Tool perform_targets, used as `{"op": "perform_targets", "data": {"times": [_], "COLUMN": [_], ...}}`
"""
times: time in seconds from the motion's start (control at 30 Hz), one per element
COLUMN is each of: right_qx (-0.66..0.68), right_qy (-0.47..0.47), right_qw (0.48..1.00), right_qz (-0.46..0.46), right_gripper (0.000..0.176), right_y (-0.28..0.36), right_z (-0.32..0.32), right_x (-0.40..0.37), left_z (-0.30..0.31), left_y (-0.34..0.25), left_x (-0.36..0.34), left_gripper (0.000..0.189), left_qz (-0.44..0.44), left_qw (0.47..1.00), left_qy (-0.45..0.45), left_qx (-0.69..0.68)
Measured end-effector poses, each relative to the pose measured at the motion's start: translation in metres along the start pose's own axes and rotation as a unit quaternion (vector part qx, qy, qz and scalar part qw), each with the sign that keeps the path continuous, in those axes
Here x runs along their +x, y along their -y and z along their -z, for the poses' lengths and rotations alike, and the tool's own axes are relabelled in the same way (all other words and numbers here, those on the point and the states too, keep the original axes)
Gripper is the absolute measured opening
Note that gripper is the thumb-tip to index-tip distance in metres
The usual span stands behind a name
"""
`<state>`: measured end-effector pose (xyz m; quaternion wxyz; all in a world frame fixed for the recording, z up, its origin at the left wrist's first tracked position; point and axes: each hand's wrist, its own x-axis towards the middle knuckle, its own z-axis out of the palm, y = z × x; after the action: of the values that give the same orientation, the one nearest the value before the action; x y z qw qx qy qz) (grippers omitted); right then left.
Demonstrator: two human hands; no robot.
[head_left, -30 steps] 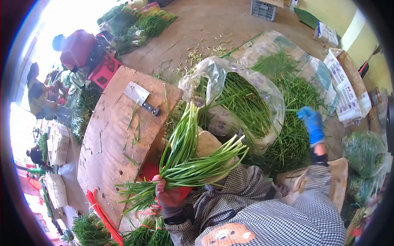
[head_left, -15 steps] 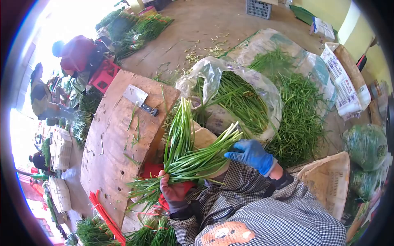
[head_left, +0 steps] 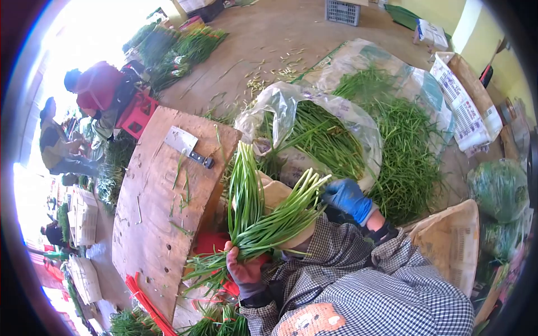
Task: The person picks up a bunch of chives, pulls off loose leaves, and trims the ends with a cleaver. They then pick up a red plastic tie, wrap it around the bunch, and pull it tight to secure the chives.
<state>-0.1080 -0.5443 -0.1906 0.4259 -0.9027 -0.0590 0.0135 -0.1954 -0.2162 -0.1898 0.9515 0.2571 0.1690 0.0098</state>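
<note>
Near the bottom middle, my left hand (head_left: 245, 269) is closed around the leafy ends of green stalks (head_left: 263, 227), which fan out in two bundles with pale ends pointing up and to the right. My right hand (head_left: 346, 199), in a blue glove, is beside the pale ends of the right bundle; its fingers are curled, and whether they pinch a stalk is too small to tell. Beyond the hands, an open clear plastic bag (head_left: 372, 147) holds more stalks. A heap of loose greens (head_left: 406, 162) lies right of it.
A cleaver (head_left: 182, 141) lies on a wooden board (head_left: 145, 207) at the left. Red ties (head_left: 147, 302) lie by its lower edge. Two people (head_left: 100, 89) (head_left: 56, 140) are at the upper left. A crate (head_left: 451, 246) stands at the right.
My right hand has moved slightly up and right, and its fingers have curled. My left hand and the stalks have shifted slightly right and down in view. The whole view has shifted a little.
</note>
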Motion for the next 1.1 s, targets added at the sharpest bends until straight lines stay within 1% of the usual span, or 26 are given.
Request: {"op": "perform_targets", "data": {"times": [0.07,0.1,0.13,0.2,0.23,0.3,0.33,0.4,0.43,0.47,0.5,0.53,0.6,0.63,0.67,0.7,0.73,0.77,0.8,0.87,0.9,0.97,1.03,1.07,1.1], "right_qx": [-0.068,-0.097,-0.097,0.068,0.068,0.151,0.098,0.093,0.093,0.204,0.31,0.31,0.272,0.297,0.296,0.212,0.127,0.098,0.101,0.033,0.045,0.02,-0.043,-0.043,-0.05], "right_qy": [0.013,0.006,0.004,0.04,0.039,0.076,0.074,0.133,0.134,0.118,0.099,0.101,-0.02,-0.07,-0.073,-0.059,-0.043,-0.044,-0.043,0.108,0.118,0.134,0.154,0.153,0.11], "right_qw": [0.998,0.995,0.995,0.997,0.997,0.985,0.99,0.983,0.983,0.972,0.941,0.941,0.954,0.949,0.949,0.975,0.991,0.993,0.993,0.993,0.992,0.991,0.987,0.987,0.993], "right_qz": [0.008,0.027,0.026,-0.025,-0.026,-0.01,0.075,0.084,0.085,-0.002,-0.09,-0.091,-0.124,-0.078,-0.079,-0.025,0.029,0.047,0.049,-0.031,-0.02,-0.018,-0.012,-0.011,0.014], "right_gripper": [0.02,0.021,0.021,0.023,0.023,0.024,0.024,0.022,0.022,0.022,0.022,0.022,0.024,0.022,0.022,0.021,0.02,0.025,0.025,0.034,0.042,0.045,0.049,0.049,0.049], "right_y": [-0.003,-0.004,-0.003,0.003,0.009,0.022,0.02,0.029,0.033,0.037,0.036,0.026,0.004,-0.002,-0.005,0.0,0.006,0.002,0.007,0.016,0.016,0.019,0.028,0.018,-0.004], "right_z": [0.013,0.016,0.019,0.03,0.035,0.036,0.027,0.024,0.03,0.041,0.05,0.057,0.071,0.069,0.068,0.068,0.066,0.053,0.048,0.039,0.033,0.025,0.021,0.011,-0.01], "right_x": [0.002,0.003,0.002,0.0,-0.001,-0.003,-0.005,-0.009,-0.012,-0.017,-0.02,-0.022,-0.022,-0.021,-0.021,-0.016,-0.011,-0.007,-0.003,0.005,0.009,0.014,0.02,0.022,0.025], "left_z": [-0.003,-0.008,-0.012,-0.019,-0.021,-0.028,-0.03,-0.031,-0.03,-0.029,-0.031,-0.034,-0.029,-0.019,-0.012,-0.01,-0.008,-0.007,-0.005,-0.003,-0.008,-0.022,-0.02,-0.02,-0.023], "left_y": [0.004,0.006,0.006,0.005,0.005,0.005,0.004,0.003,0.004,0.003,0.003,0.002,0.003,0.003,0.003,0.003,0.003,0.003,0.002,0.002,0.002,0.003,0.004,0.004,0.002], "left_x": [0.001,0.0,0.0,0.002,0.001,0.0,0.0,0.001,0.002,0.002,0.002,0.001,-0.001,0.001,0.003,0.006,0.007,0.008,0.009,0.01,0.009,0.007,0.007,0.008,0.008], "left_gripper": [0.035,0.035,0.035,0.035,0.036,0.036,0.037,0.037,0.03,0.024,0.024,0.023,0.022,0.03,0.04,0.04,0.04,0.04,0.04,0.04,0.04,0.024,0.024,0.024,0.025], "left_qz": [-0.014,-0.002,0.009,0.016,0.023,0.024,0.022,0.02,0.014,0.009,0.008,0.01,0.014,0.024,0.033,0.034,0.023,0.011,0.008,0.02,0.019,0.023,0.024,0.025,0.025], "left_qw": [1.0,1.0,0.999,0.999,0.999,0.999,0.999,0.999,1.0,0.999,0.999,0.999,0.999,0.999,0.998,0.998,0.999,1.0,1.0,1.0,1.0,0.999,0.999,0.998,0.999], "left_qy": [0.016,0.027,0.038,0.031,0.019,0.019,0.02,0.025,-0.002,-0.029,-0.029,-0.029,-0.03,-0.01,0.011,0.013,0.017,0.021,0.02,0.005,0.005,-0.038,-0.044,-0.05,-0.046], "left_qx": [0.011,-0.008,-0.026,-0.035,-0.043,-0.036,-0.03,-0.026,-0.023,-0.02,-0.02,-0.021,-0.023,-0.041,-0.059,-0.059,-0.029,0.002,0.003,-0.01,-0.009,-0.005,-0.012,-0.02,-0.012]}}
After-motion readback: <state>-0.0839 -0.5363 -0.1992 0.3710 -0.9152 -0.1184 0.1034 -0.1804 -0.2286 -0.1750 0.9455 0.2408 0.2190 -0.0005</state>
